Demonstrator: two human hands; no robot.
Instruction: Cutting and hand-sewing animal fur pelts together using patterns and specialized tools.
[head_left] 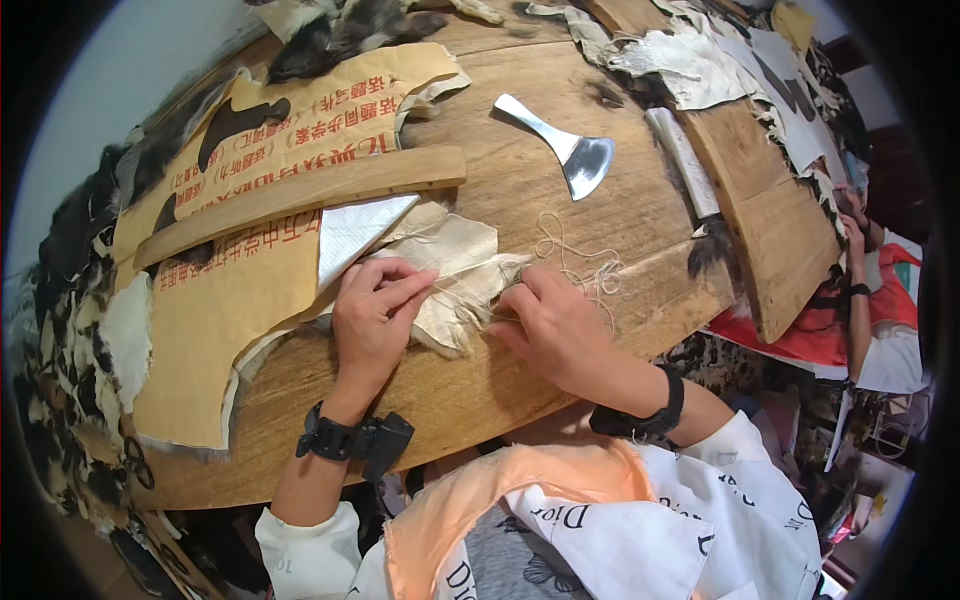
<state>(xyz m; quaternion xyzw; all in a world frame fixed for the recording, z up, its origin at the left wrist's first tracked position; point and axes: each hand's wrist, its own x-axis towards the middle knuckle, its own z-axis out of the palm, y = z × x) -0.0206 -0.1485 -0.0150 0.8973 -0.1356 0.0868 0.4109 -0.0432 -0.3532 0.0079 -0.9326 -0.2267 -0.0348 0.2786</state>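
A pale piece of hide point(462, 243) lies wrinkled on the wooden table between my hands. My left hand point(372, 318) pinches a raised fold of it between thumb and forefinger. At the hide's right edge, my right hand point(562, 328) is closed with its fingers curled; what its fingertips hold is too small to make out. A loose tangle of off-white thread point(603, 278) lies just beyond that hand. Farther off rests a metal knife point(566, 147) with a broad curved blade, out of both hands.
A wooden strip point(310, 197) lies across a large yellow printed sheet point(200, 345) on the left. A wooden board point(765, 215) rests at the right, with pale hide point(690, 65) behind it. Dark furs point(345, 40) lie at the back. Another person's arm point(858, 290) shows at far right.
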